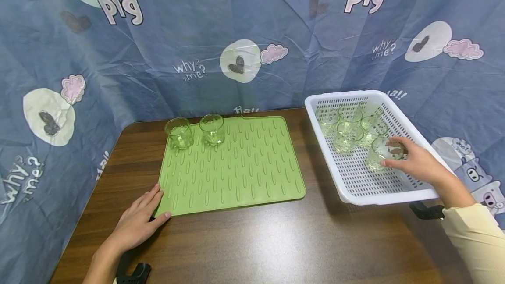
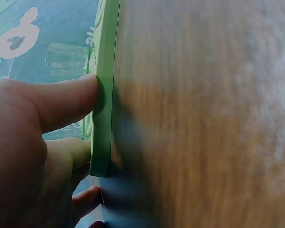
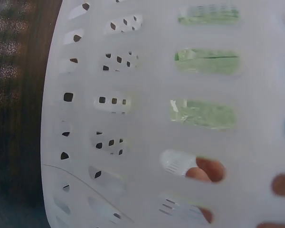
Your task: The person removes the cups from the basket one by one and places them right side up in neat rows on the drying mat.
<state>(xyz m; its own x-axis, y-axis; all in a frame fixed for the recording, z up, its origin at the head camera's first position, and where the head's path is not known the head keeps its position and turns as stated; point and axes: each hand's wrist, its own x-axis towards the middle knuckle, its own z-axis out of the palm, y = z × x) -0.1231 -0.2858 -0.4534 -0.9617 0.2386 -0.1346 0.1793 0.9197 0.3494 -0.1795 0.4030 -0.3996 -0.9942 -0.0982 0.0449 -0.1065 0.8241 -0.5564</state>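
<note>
My right hand (image 1: 420, 161) reaches into a white slotted basket (image 1: 394, 197), thumb and fingers around a clear, green-tinted glass (image 1: 376, 157). Through the basket wall (image 3: 142, 123), the right wrist view shows bits of fingers and pale green glass. Several similar glasses (image 1: 349, 137) stand behind it in the basket. My left hand (image 1: 134, 222) lies at the near-left corner of a green ridged mat (image 1: 236, 174), fingers extended. In the left wrist view its thumb (image 2: 71, 102) touches the mat's edge (image 2: 103, 123). Two upright glasses, one at the far-left corner (image 1: 179, 135) and one beside it (image 1: 213, 131), stand on the mat.
Mat and basket sit on a dark wooden table (image 1: 252, 244), the basket at the right. A blue printed curtain (image 1: 158, 56) hangs close behind the table and along its left side. The basket's raised rim (image 1: 328, 157) surrounds the glasses.
</note>
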